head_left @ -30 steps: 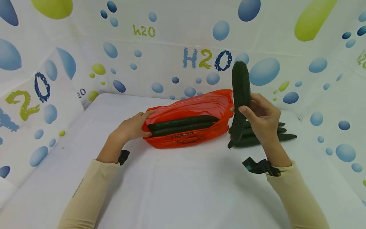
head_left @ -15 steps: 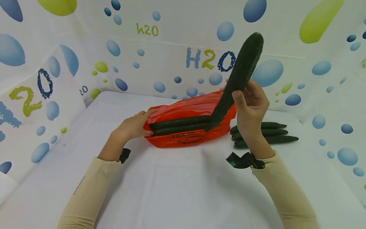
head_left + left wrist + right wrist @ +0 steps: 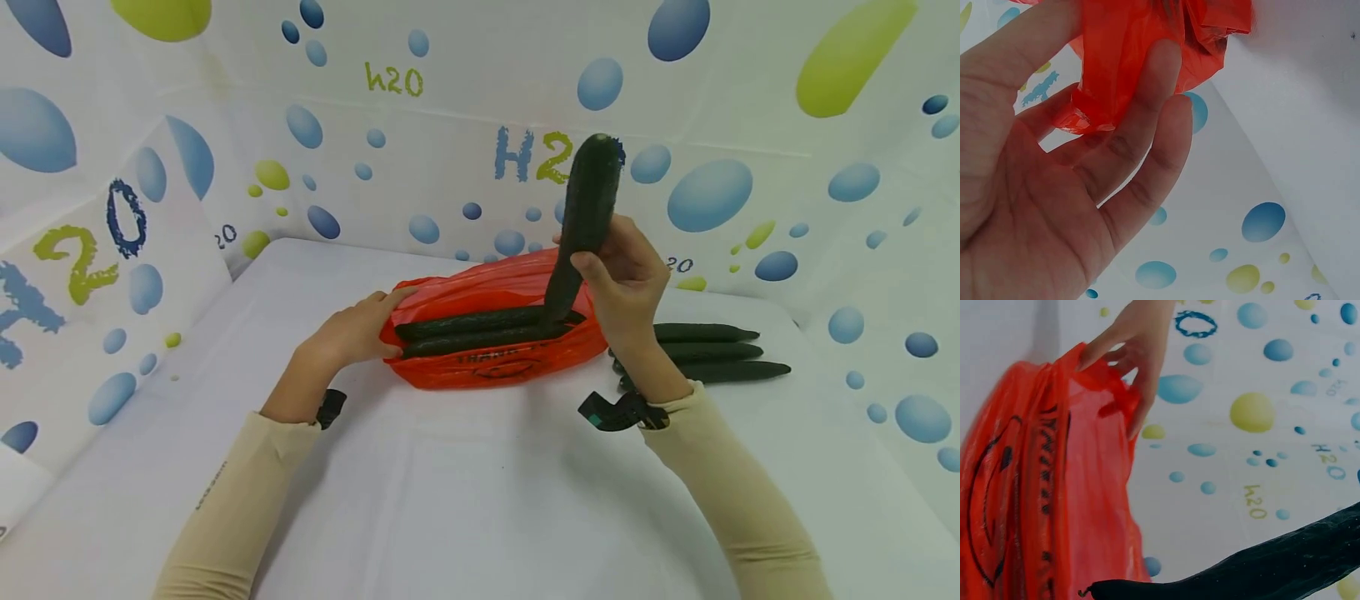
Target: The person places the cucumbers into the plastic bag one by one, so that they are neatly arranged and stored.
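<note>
My right hand (image 3: 632, 282) grips a dark green cucumber (image 3: 588, 200) around its middle. It is held up and tilted, with its lower end at the opening of a red plastic bag (image 3: 435, 377). Two cucumbers (image 3: 480, 322) lie side by side inside the bag. At the bag's left end, my left hand (image 3: 352, 332) holds the edge of the plastic between thumb and fingers. Seen from the left wrist, the fingers curl round the red plastic (image 3: 1116, 62). The right wrist view has the held cucumber (image 3: 1260, 565) crossing its bottom right, beside the bag.
Several more cucumbers (image 3: 720, 352) lie in a row on the white table (image 3: 480, 500), right of the bag and partly behind my right wrist. A white sheet (image 3: 450, 83) printed with blue and green drops hangs behind the table and along its sides.
My right hand has carried the cucumber left from beside the bag to over its opening, raising and tilting it, then lowering it. The left hand keeps its hold on the bag.
</note>
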Available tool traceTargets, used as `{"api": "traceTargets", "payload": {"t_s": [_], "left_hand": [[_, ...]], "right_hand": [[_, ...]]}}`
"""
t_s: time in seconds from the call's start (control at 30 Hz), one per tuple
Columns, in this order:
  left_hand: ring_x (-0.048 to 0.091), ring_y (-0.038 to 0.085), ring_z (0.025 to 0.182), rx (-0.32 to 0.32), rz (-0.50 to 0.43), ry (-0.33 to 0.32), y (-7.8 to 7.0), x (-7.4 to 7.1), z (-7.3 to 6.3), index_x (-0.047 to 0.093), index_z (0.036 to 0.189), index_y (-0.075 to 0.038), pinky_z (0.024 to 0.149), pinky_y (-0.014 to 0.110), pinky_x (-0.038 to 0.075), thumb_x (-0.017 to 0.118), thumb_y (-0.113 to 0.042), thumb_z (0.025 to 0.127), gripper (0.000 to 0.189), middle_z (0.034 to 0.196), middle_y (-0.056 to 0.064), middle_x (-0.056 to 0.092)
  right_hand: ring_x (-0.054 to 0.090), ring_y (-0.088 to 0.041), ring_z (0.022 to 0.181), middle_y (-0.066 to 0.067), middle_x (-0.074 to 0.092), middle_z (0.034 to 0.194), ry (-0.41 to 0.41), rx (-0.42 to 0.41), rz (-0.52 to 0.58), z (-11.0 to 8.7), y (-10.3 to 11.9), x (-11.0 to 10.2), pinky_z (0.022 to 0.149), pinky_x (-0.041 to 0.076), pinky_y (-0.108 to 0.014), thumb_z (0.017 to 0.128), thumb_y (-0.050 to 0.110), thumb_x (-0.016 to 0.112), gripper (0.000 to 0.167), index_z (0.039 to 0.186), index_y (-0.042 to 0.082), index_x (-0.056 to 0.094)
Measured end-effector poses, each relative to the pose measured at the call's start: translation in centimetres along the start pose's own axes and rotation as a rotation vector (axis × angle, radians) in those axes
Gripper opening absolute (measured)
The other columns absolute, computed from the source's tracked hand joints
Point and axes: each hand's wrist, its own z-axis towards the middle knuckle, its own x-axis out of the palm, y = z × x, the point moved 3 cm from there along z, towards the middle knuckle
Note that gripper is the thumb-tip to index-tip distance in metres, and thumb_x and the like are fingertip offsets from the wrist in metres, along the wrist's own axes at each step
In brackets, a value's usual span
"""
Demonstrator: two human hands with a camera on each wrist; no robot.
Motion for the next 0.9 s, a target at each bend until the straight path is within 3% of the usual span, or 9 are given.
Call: {"api": "traceTargets", "payload": {"t_s": [0.13,0.3,0.43,0.57,0.77,0.9], "left_hand": [[0.046,0.041,0.123,-0.003,-0.014,-0.001,0.1,-0.2,0.0,0.025,0.154,-0.016,0.095,0.063,0.045,0.075,-0.013,0.085,0.085,0.135,0.022,0.046],[0.045,0.041,0.123,-0.002,-0.055,0.001,0.1,-0.1,-0.2,0.025,0.154,-0.016,0.096,0.063,0.044,0.074,-0.011,0.085,0.085,0.135,0.023,0.045],[0.046,0.040,0.122,0.016,-0.078,-0.003,0.2,0.3,-0.4,0.027,0.153,-0.016,0.095,0.062,0.045,0.074,-0.008,0.084,0.084,0.132,0.023,0.047],[0.046,0.041,0.122,0.030,-0.077,-0.006,0.2,0.5,-0.4,0.028,0.152,-0.014,0.095,0.062,0.045,0.074,-0.008,0.084,0.082,0.133,0.024,0.047],[0.045,0.041,0.124,0.009,-0.062,-0.004,-0.1,0.2,-0.4,0.027,0.153,-0.013,0.097,0.060,0.044,0.073,-0.008,0.085,0.082,0.135,0.024,0.046],[0.044,0.041,0.125,-0.003,-0.065,0.003,0.0,0.1,-0.4,0.026,0.153,-0.014,0.098,0.060,0.044,0.073,-0.007,0.085,0.083,0.136,0.023,0.045]], "right_hand": [[0.067,-0.019,0.089,-0.001,0.070,0.104,0.100,-0.039,-0.076,-0.6,-1.2,0.0,0.084,0.056,-0.031,0.085,0.028,0.077,0.033,0.115,0.015,0.070],[0.064,-0.015,0.102,0.005,0.069,0.113,0.310,-0.041,-0.143,-1.3,-2.7,0.2,0.092,0.053,-0.029,0.086,0.030,0.073,0.036,0.122,0.025,0.069],[0.065,-0.013,0.103,-0.009,0.071,0.109,0.445,-0.038,-0.249,-1.9,-3.5,0.2,0.089,0.054,-0.026,0.086,0.035,0.072,0.042,0.118,0.008,0.071],[0.066,-0.020,0.097,-0.023,0.068,0.102,0.530,-0.026,-0.352,-2.4,-4.2,-0.1,0.085,0.054,-0.021,0.085,0.041,0.069,0.055,0.110,-0.008,0.068],[0.066,-0.028,0.094,-0.018,0.070,0.103,0.698,0.010,-0.424,-2.7,-5.3,-0.1,0.086,0.054,-0.022,0.085,0.044,0.066,0.058,0.112,-0.007,0.068],[0.064,-0.025,0.095,-0.013,0.069,0.103,0.811,0.123,-0.508,-3.1,-5.9,0.2,0.082,0.057,-0.029,0.081,0.027,0.077,0.048,0.118,-0.002,0.068]]}}
